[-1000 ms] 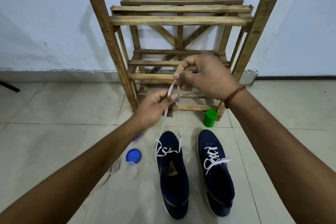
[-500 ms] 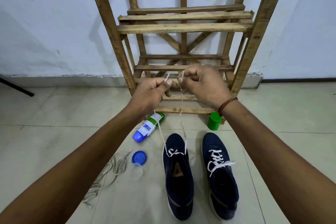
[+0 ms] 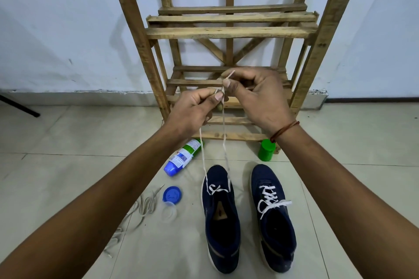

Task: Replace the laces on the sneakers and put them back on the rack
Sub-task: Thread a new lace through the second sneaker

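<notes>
Two hands meet in front of you, raised above the floor. Your left hand pinches one end of the white lace between thumb and forefinger, with the other fingers curled under. Your right hand, just beside it and a little higher, pinches the other end the same way, the tip poking up past your thumb. The two ends run so close between your hands that I cannot tell whether they cross there. A red thread bracelet sits on your right wrist.

From your fingers both strands drop to the half-laced sneaker, the left one of the navy pair, where they cross once at the lowest eyelets. The laced sneaker stands just beside it on the right, its lace tied in a loose bow. Both point toe-first at the wooden rack, which stands on the tiled floor against the white wall.

A green cap stands by the rack's right foot. To the left lie a spray bottle on its side, a blue lid, a clear cap just beside the lid, and the old laces in a loose heap.
</notes>
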